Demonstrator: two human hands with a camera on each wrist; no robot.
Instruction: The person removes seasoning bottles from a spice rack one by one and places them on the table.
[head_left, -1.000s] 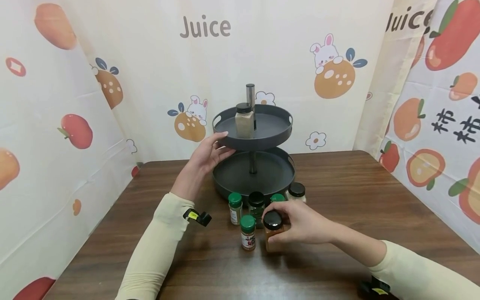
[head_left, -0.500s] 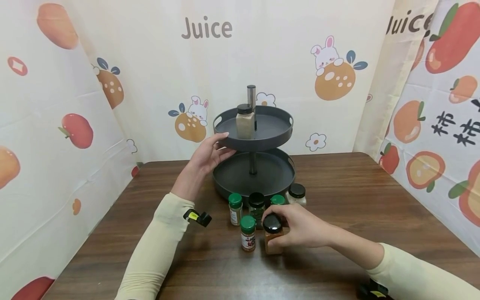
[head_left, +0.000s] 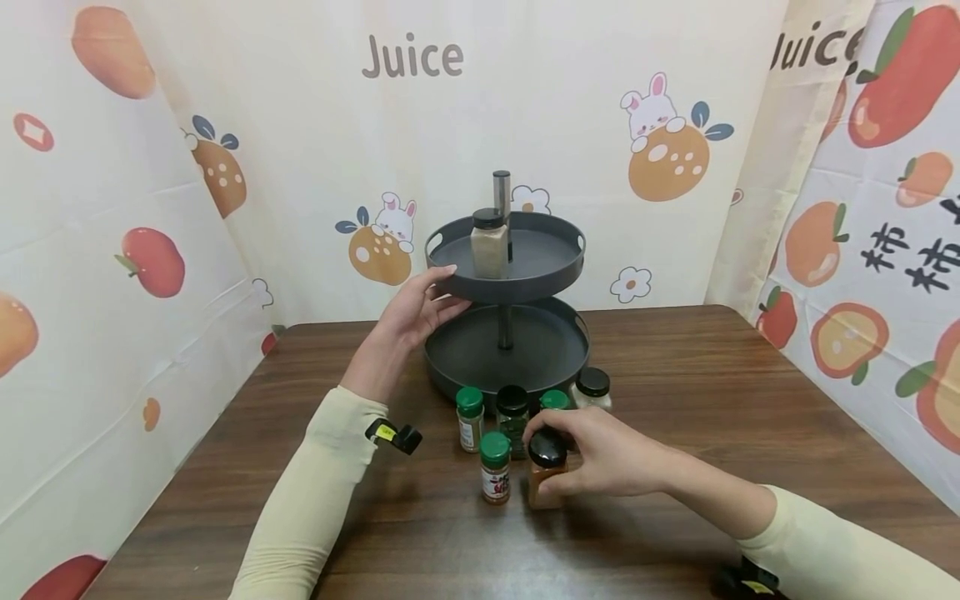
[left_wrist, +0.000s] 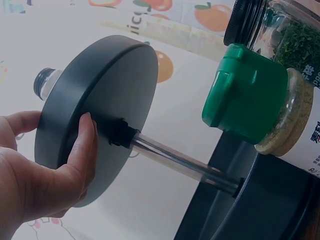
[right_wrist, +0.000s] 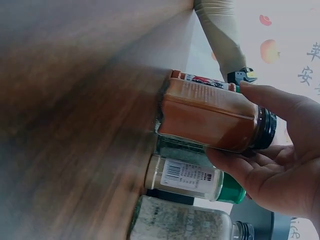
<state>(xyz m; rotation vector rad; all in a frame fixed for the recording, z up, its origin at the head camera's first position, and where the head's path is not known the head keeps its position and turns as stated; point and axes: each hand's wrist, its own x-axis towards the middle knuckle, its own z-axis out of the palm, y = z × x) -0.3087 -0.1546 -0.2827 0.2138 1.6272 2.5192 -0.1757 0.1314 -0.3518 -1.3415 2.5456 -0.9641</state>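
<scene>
My left hand grips the left rim of the upper tray of a dark grey two-tier stand, thumb and fingers on either side of its wall in the left wrist view. On that tray stands a square jar of pale powder with a black lid. My right hand holds a square spice jar of orange-brown powder with a black lid, thumb on one side and fingers on the other. The jar is upright, its base at the table. My right hand partly hides it in the head view.
Several spice jars cluster before the lower tray: a green-capped jar, a red-labelled jar, a black-lidded jar of green herbs, another green-capped jar and a black-lidded pale jar. A printed curtain stands behind the wooden table.
Both hands stay in the same place, the left on the upper tray's rim and the right on the spice jar. Only a slight shift of the head view shows.
</scene>
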